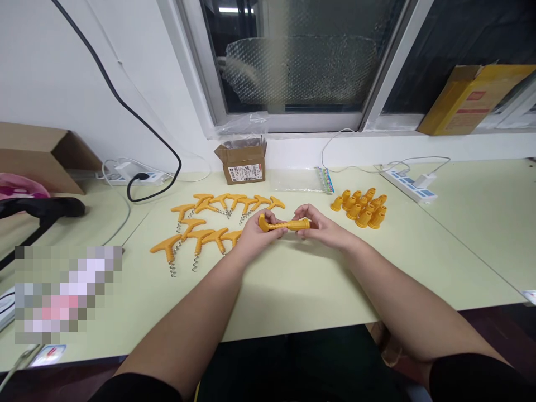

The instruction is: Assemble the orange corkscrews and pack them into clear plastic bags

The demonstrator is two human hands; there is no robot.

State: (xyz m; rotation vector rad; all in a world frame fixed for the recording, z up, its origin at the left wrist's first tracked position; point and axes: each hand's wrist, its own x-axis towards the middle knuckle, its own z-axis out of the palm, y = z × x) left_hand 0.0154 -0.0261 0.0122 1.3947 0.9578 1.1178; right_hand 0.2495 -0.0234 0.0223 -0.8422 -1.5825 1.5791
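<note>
My left hand (262,231) is closed around the yellow T-shaped handle of a corkscrew (264,223), held level above the table. At the other end, my right hand (316,226) grips a yellow ribbed sleeve (296,224) by its wide base. Sleeve and corkscrew are in line and meet between my hands, with the metal spiral hidden from sight. Left of my hands lie several more yellow-handled corkscrews (167,248) with bare metal spirals. To the right, several matching yellow sleeves (354,210) stand upright in a cluster.
A small open cardboard box (245,172) and a clear plastic bag (299,180) lie by the wall. Power strips (408,184) with cables sit at the back right and back left. A black cable (121,100) hangs at the left. The table's front edge (293,333) runs below my forearms.
</note>
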